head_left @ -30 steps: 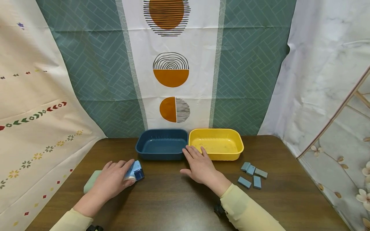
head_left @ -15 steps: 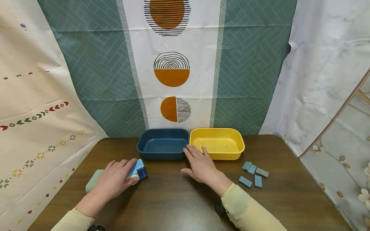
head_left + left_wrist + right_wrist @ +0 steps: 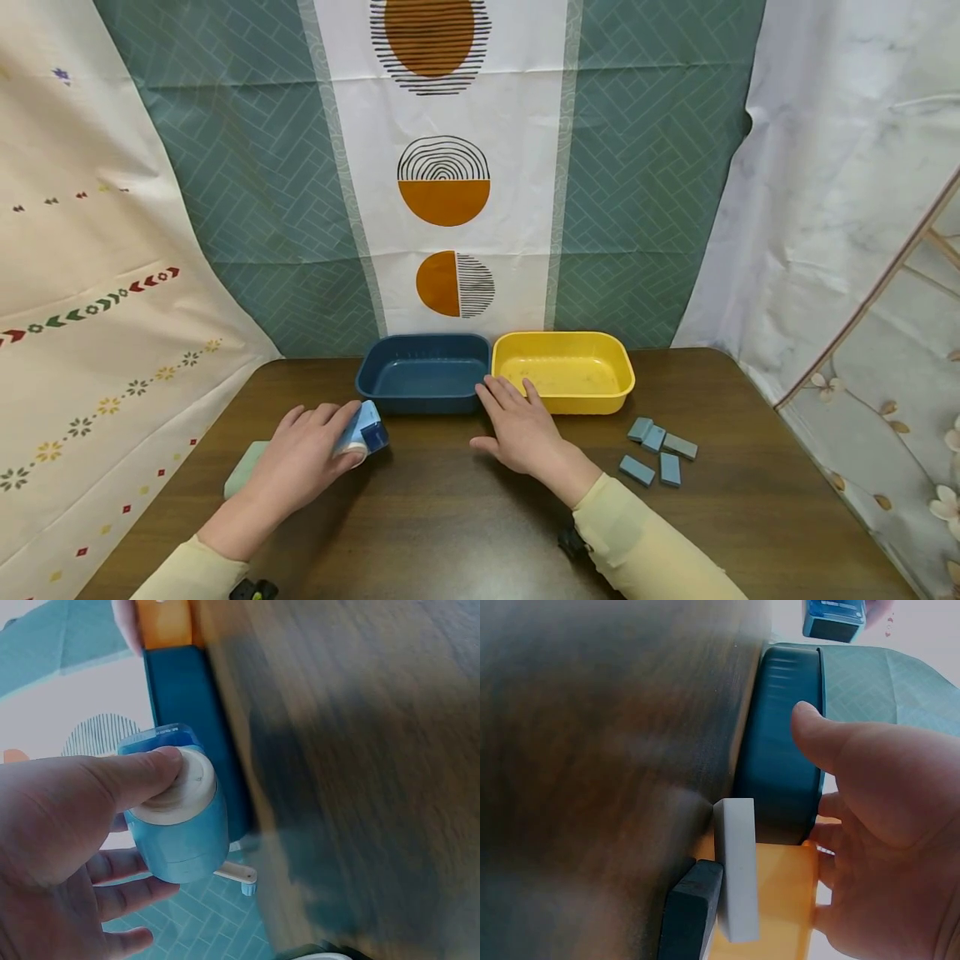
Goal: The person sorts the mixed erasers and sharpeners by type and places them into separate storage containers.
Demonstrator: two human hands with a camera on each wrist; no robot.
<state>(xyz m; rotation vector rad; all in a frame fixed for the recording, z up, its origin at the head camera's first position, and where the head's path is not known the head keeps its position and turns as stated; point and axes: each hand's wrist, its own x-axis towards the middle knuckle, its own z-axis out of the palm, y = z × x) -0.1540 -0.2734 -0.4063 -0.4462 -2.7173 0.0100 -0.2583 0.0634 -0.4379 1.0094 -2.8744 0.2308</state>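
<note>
Presently my left hand [image 3: 300, 462] is clamped on the blue sharpener [image 3: 362, 433], lower left of frame: light, rigid, smooth plastic; hold the flanks. Right hand [image 3: 517, 429] lies flat, grip apart.

Pale green rectangular block [image 3: 243, 468] left of the dark blue plastic tray [image 3: 422, 373]: mostly covered by the left hand [image 3: 300, 458], only its outer end shows. Blue and white handheld device [image 3: 362, 432] in that hand: palm hides its rear half in head view, label print too small to read. Left wrist view: the brown wooden table [image 3: 360, 780] is motion-blurred. Right hand [image 3: 517, 425] covers the seam between that tray and the yellow plastic tray [image 3: 562, 372]. White slab [image 3: 735, 877] and black piece [image 3: 692, 911] against the trays in right wrist view: cropped, cannot identify.
</note>
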